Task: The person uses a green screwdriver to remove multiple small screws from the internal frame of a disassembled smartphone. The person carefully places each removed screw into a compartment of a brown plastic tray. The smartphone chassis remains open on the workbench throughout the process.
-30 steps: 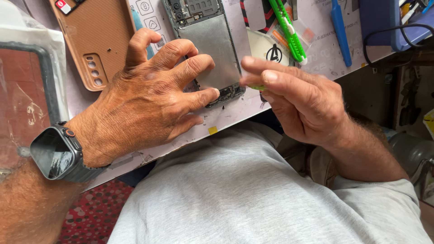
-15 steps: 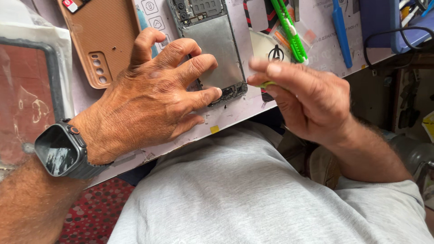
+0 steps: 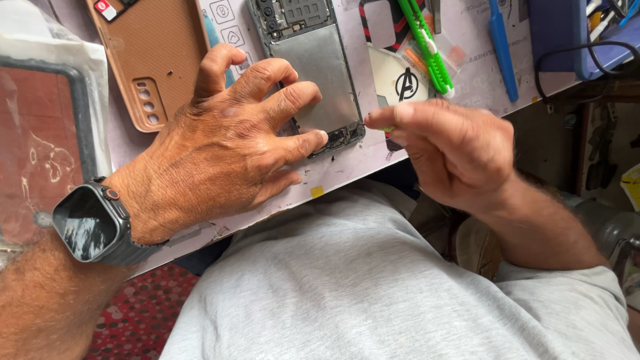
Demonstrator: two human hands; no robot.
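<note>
While the left hand (image 3: pixel 213 157) lies palm-down on the surface (image 3: pixel 333 180), I note its fingers (image 3: pixel 287 100) are spread and arched, with the tips pressing on the lower part of the opened phone (image 3: pixel 313 67). The phone lies flat with its back cover off: a grey metal plate fills its middle, and circuit parts show at its top end and at its bottom edge. The bottom edge sits close to the near rim of the surface, just beside the left fingertips.

I see the right hand (image 3: pixel 453 150) raised off the surface, to the right of the phone and apart from it. Its thumb and forefinger are pressed together at the tips, which point toward the phone's lower right corner. A small trace of green shows under those fingertips; I cannot tell whether the fingers pinch a part or what it is.

A tan phone cover (image 3: pixel 150 53) lies to the left of the phone, inner face up, with its camera cut-outs near the left thumb. A green-handled tool (image 3: pixel 427 47) and a blue tool (image 3: pixel 500 47) lie beyond the right hand, well apart from the phone. A round white sticker (image 3: pixel 400 80) lies between the phone and the green tool. A dark smartwatch (image 3: pixel 90 223) sits on the left wrist. A grey shirt (image 3: pixel 373 293) fills the foreground.
</note>
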